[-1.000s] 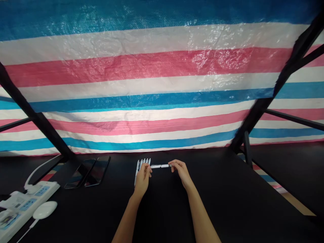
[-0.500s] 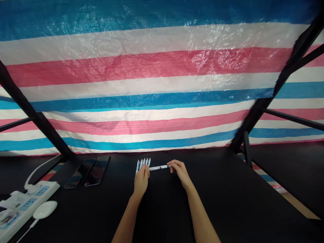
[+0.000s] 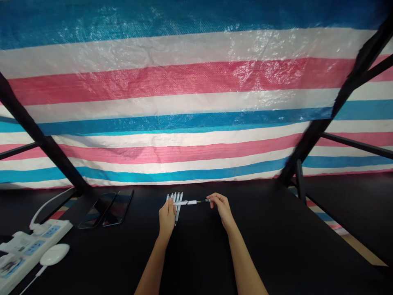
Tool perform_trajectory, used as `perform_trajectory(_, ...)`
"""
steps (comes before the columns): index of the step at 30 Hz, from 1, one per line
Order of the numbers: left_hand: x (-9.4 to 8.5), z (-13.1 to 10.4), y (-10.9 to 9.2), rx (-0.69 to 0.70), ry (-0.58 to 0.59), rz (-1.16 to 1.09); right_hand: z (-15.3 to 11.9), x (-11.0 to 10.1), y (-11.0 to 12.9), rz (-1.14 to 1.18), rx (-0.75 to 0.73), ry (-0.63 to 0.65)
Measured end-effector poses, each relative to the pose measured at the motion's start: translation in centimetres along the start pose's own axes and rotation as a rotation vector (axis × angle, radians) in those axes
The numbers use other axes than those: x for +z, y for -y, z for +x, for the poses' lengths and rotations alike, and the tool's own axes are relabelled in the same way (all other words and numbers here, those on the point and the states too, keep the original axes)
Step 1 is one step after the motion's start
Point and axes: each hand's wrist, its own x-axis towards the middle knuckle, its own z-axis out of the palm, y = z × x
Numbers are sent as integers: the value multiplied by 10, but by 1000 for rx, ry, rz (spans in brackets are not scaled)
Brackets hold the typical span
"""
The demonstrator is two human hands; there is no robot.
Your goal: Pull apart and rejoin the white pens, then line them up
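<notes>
My left hand (image 3: 166, 213) is closed around a white pen (image 3: 188, 202), which lies nearly level and points to the right. From the barrel's right end a thin dark rod (image 3: 201, 201), which looks like the refill, sticks out. My right hand (image 3: 220, 207) pinches a small dark, partly clear end piece (image 3: 208, 200) at the far end of that rod. Several white pens (image 3: 178, 205) lie side by side on the black table behind and beside my left hand, which partly covers them.
Two dark phones (image 3: 118, 209) lie to the left on the black table (image 3: 196, 254). A white power strip (image 3: 37, 246) and a white rounded device (image 3: 55, 255) with a cable are at the lower left. Black frame bars (image 3: 319, 123) and striped sheeting (image 3: 184, 98) stand behind.
My left hand has moved left with the pen barrel, and my right hand slightly right with the end piece. A gap has opened between them, showing the thin rod.
</notes>
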Motion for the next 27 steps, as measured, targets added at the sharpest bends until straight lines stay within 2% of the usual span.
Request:
perform_trajectory(5, -3, 3, 1, -50, -62, 22, 4, -7, -4, 26, -8, -123)
perform_trajectory(9, -3, 3, -1, -74, -67, 23, 5, -9, -4, 32, -14, -175)
perform_trajectory(22, -1, 3, 5, -34, -35, 25, 3, -3, -4, 17, -26, -92)
perform_trajectory(27, 0, 1, 1, -21, -11, -4, 1, 2, -3, 10, -25, -71)
